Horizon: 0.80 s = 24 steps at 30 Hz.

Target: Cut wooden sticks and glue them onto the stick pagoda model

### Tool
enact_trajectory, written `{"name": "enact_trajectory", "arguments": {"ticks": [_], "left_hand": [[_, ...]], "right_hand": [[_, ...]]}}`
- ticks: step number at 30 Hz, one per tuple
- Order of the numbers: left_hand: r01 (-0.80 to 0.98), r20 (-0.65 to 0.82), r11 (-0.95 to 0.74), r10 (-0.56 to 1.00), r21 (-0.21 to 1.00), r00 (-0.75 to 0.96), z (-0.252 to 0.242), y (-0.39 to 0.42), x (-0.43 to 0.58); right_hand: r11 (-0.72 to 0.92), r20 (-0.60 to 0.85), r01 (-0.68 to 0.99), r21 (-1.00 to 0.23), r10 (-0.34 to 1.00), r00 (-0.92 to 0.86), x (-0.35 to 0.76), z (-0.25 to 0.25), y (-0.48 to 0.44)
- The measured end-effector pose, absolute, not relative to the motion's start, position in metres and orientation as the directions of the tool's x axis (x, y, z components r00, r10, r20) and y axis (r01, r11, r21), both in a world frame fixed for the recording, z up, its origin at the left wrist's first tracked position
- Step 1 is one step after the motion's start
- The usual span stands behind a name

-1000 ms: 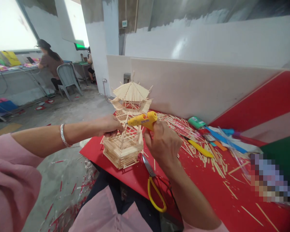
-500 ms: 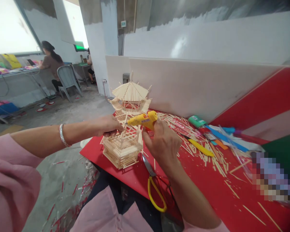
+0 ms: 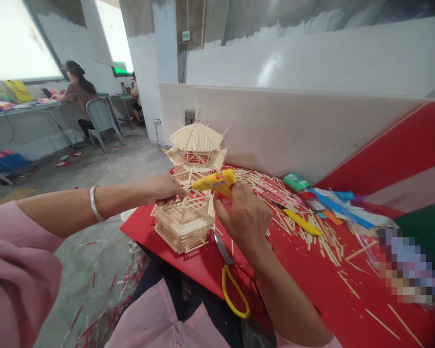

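A small hexagonal model of wooden sticks [image 3: 184, 223] stands at the near left corner of the red table [image 3: 304, 285]. My left hand [image 3: 162, 188] is closed on its top left part, pinching a stick there. My right hand [image 3: 243, 216] is wrapped round a yellow glue gun [image 3: 214, 182], its nozzle pointing left at the top of the model, close to my left fingers. Behind it stands a taller stick pagoda [image 3: 196, 146] with a roof.
Yellow-handled scissors [image 3: 232, 280] lie just in front of the model. Several loose sticks [image 3: 304, 232], a yellow knife [image 3: 301, 223], a green box [image 3: 295, 182] and blue strips cover the table to the right. White boards stand behind. A person sits at a far left table.
The glue gun has tilted slightly, its nozzle dipping towards the model's top. Both hands otherwise stay in place.
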<state>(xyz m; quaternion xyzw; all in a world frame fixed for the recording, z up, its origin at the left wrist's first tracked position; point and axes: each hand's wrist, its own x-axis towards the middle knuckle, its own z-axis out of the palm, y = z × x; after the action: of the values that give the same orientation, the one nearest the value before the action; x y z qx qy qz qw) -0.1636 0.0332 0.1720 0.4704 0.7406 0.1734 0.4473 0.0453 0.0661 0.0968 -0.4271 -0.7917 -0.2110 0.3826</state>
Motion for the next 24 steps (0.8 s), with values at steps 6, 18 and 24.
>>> {"name": "enact_trajectory", "arguments": {"ticks": [6,18,24], "left_hand": [[0.522,-0.515,0.511,0.843,0.683,-0.152,0.17,0.033,-0.166],[0.497,-0.5,0.516,0.847,0.697,-0.178,0.17,0.032,-0.163],[0.488,-0.498,0.521,0.846,0.7,-0.189,0.17,0.031,-0.162]], "right_hand": [[0.551,0.811,0.834,0.019,0.479,-0.336,0.048,0.097,0.061],[0.624,0.841,0.781,-0.002,0.423,-0.336,0.062,0.095,0.036],[0.612,0.839,0.79,0.031,0.414,-0.353,0.061,0.091,0.034]]}}
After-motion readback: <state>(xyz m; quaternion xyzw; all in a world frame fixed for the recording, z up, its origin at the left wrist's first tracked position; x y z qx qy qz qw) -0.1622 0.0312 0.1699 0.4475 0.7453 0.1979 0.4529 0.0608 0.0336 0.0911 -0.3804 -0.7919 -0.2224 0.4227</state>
